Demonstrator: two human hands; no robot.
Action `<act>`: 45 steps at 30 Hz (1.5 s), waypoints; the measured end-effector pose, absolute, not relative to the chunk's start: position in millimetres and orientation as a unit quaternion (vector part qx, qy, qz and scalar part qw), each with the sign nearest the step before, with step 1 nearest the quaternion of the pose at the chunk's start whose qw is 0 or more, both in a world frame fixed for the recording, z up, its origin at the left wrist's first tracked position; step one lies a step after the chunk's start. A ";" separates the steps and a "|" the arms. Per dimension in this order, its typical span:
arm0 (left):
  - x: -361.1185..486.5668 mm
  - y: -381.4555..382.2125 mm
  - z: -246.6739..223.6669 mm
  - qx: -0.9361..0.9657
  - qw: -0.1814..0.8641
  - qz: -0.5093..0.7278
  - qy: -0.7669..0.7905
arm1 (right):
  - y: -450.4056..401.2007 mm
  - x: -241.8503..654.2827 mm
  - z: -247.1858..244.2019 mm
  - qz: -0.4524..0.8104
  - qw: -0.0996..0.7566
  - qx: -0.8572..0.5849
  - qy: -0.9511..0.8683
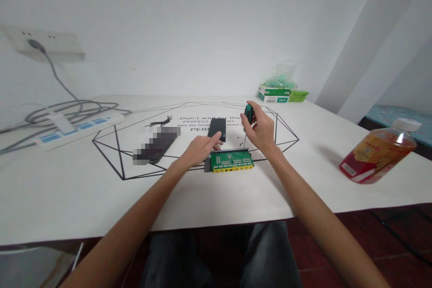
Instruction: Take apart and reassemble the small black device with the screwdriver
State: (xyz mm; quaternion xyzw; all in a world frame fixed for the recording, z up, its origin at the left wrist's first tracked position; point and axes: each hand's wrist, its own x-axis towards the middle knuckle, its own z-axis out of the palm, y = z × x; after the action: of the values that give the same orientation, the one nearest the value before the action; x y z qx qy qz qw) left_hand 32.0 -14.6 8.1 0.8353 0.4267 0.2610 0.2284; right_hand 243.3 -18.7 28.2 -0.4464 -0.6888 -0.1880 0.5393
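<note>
a green circuit board (pixel 232 160) edged in yellow lay on the white tabletop (pixel 189 202) before you, at the centre of the clock, with twelve toward the wall (pixel 202 31). your right hand (pixel 265 128) was wrapped around a screwdriver (pixel 249 113), its shaft nearly upright, its tip appearing at the board's two o'clock. your left hand (pixel 199 149) was half curled at ten; whether its fingers pressed or gripped anything could not be told. a straight shaft, steady downward pressure and a braced board seemed the surest guard against slipping. small dark bits (pixel 240 141) lay just beyond, at one, easily brushed aside. at three, well apart, stood a capped bottle (pixel 374 155) with amber contents. farther off at one, a clear bag (pixel 281 76) of green material sat on a carton (pixel 275 92), its contents hidden.
</note>
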 end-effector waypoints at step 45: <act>30.2 -11.1 3.3 0.797 0.301 0.293 0.434 | -17.6 246.4 27.5 -0.162 0.532 -0.463 -0.690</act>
State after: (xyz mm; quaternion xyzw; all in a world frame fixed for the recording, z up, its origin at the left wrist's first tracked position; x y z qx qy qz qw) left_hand 30.2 -11.1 3.3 0.7965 0.4345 0.2934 0.3011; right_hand 246.4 -17.6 27.5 -0.4632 -0.6899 -0.1618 0.5323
